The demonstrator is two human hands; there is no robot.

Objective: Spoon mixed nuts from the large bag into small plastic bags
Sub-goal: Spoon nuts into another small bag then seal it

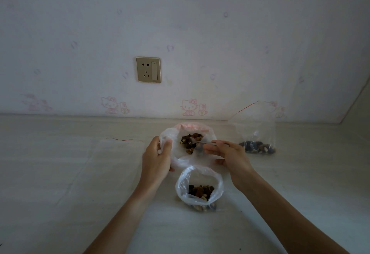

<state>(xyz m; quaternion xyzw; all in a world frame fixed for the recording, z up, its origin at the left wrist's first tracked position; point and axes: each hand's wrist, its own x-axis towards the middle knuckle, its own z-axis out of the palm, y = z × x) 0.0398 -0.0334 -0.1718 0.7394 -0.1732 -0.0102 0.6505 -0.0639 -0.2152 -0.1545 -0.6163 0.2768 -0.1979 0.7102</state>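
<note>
So, the bench point(60, 173) runs along the wall, and all bags sit around its middle toward the back edge. The large bag point(170, 133) is rolled open, nearest the back edge, with a fair pile of nuts point(190, 143) left in it. The left hand point(157, 157) grips its left rim, fingers curled round the plastic. The right hand point(230, 155) holds the spoon point(197, 142), bowl down in the nuts; can't tell if it's loaded. A small bag point(199, 185) stands open just in front of the large one, toward the near edge, partly filled. Another small bag point(256, 133) stands off to the right near the back edge with nuts in the bottom, likely done. An empty flat bag point(118, 147) lies to the left, not yet filled. Judgement: roughly midway, with the front bag to top up and at least one more to fill.
</note>
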